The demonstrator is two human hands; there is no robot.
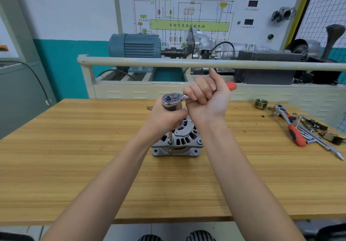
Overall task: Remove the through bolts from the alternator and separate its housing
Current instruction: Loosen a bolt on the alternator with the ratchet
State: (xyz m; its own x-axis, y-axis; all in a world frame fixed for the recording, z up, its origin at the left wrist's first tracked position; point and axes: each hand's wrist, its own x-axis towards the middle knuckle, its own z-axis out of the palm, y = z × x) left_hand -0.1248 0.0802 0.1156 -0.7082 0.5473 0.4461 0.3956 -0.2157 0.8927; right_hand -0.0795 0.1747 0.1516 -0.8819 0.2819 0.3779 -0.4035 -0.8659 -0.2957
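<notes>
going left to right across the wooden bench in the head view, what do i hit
alternator with the ratchet above it, gripped by both hands → pulley → second red-handled ratchet → pile of loose metal parts

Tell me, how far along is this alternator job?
Early on, it seems. The alternator stands in one piece on the wooden table, housing unseparated. The right hand holds the ratchet handle, the left hand steadies its head, with the extension down on a bolt. How many bolts are out is unclear. Splitting the housing remains.
</notes>
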